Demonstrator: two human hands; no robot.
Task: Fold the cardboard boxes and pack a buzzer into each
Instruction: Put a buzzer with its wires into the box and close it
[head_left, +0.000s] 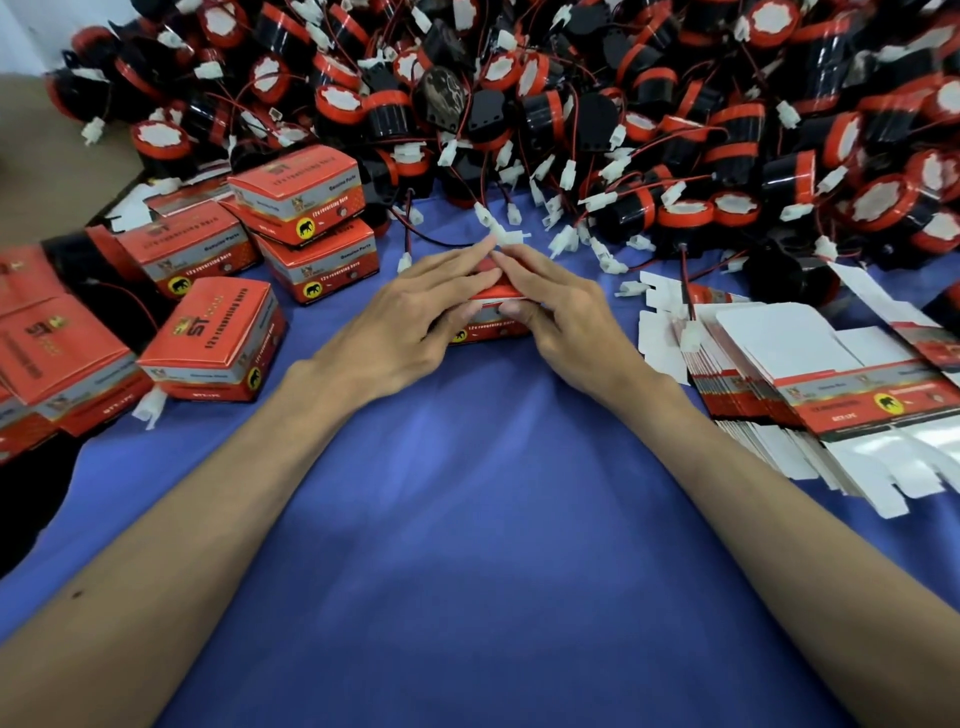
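Observation:
A red cardboard box (488, 325) stands on the blue cloth in the middle, mostly covered by both my hands. My left hand (415, 312) lies over its left side with straight fingers pressing on the top. My right hand (550, 306) lies over its right side, fingers flat on the lid and thumb against the front face. The fingertips of both hands meet above the box. A big heap of black and red buzzers (571, 104) with red wires and white plugs fills the back. What the box holds is hidden.
Several closed red boxes (218, 338) are piled at the left. A stack of flat unfolded box blanks (831, 384) lies at the right. The blue cloth (467, 519) covers the table in front of me. Loose white plugs (561, 244) lie just behind the box.

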